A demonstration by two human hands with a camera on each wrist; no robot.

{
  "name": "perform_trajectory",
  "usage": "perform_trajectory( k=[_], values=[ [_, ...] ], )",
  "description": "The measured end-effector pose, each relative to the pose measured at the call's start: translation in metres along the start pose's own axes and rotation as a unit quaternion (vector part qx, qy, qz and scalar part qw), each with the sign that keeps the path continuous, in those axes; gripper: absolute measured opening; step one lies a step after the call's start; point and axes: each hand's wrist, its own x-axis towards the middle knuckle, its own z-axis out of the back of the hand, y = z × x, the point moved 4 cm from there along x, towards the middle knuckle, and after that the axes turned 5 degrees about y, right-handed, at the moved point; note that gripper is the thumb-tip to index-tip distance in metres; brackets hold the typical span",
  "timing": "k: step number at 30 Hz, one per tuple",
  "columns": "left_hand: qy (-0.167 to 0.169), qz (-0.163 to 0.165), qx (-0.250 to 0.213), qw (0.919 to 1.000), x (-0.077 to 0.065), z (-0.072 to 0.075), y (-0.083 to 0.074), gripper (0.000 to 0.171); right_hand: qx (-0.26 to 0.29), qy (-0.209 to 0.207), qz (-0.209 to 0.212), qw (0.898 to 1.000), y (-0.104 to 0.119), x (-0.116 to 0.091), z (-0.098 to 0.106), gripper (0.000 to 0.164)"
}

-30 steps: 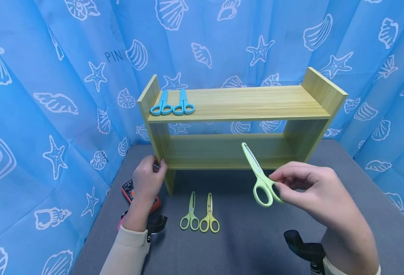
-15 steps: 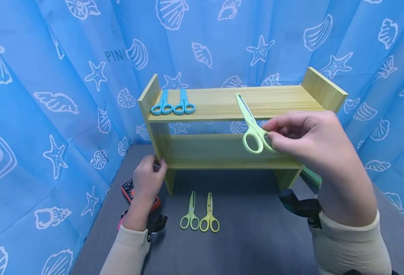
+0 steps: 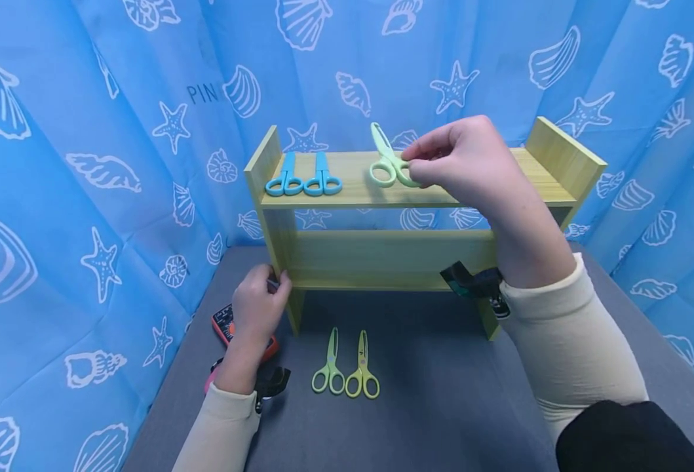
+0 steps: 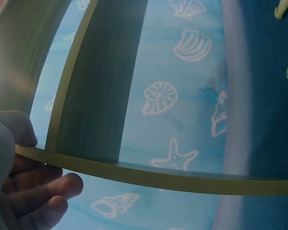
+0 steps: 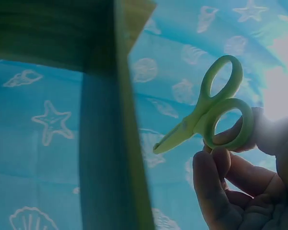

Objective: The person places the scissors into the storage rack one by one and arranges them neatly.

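My right hand [image 3: 464, 160] pinches a pair of light green scissors [image 3: 384, 148] by one handle loop, over the top board of the wooden shelf [image 3: 441, 196]. In the right wrist view the green scissors [image 5: 197, 117] tilt, blades pointing down and left, above the board's edge. My left hand [image 3: 258, 301] grips the shelf's left side panel; in the left wrist view its thumb [image 4: 14, 125] lies on one side of the panel edge and the fingers on the other. Two pairs of blue scissors [image 3: 285, 177] [image 3: 322, 177] lie side by side at the left end of the top board.
Green scissors [image 3: 330, 364] and yellow-green scissors [image 3: 362, 367] lie on the grey tabletop [image 3: 429, 406] before the shelf. A red and black multimeter [image 3: 224, 322] lies by my left wrist. A blue shell-print curtain [image 3: 146, 216] hangs behind and beside the table.
My right hand has carried the light green scissors up and to the left, from in front of the lower shelf to over the top board. My left hand stays on the side panel.
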Motion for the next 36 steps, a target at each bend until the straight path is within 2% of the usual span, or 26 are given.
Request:
perform_trajectory(
  k=[9,16,20,25,32,36],
  values=[
    [0.002,0.004,0.001,1.0000,0.000,-0.001,0.000,0.012,-0.041,0.072,-0.023,0.996,-0.004,0.052,-0.028,0.026],
    [-0.003,-0.002,-0.002,1.0000,0.000,-0.002,-0.001,0.013,-0.063,0.081,-0.041,0.994,-0.011,0.062,-0.042,0.020],
    [-0.003,-0.002,-0.002,1.0000,0.001,-0.001,-0.001,0.013,-0.078,0.080,-0.037,0.993,-0.010,0.060,-0.043,0.024],
    [-0.007,-0.001,0.000,1.0000,0.001,0.001,-0.001,0.013,-0.066,0.083,-0.027,0.994,-0.008,0.052,-0.040,0.029],
    [-0.008,0.000,-0.001,1.0000,0.000,0.000,0.000,0.013,-0.043,0.046,-0.004,0.998,-0.012,0.019,-0.025,0.034],
    [-0.010,-0.002,-0.002,0.9999,0.001,-0.001,0.001,0.014,-0.031,0.008,0.018,0.999,-0.015,-0.005,-0.015,0.033]
  ],
)
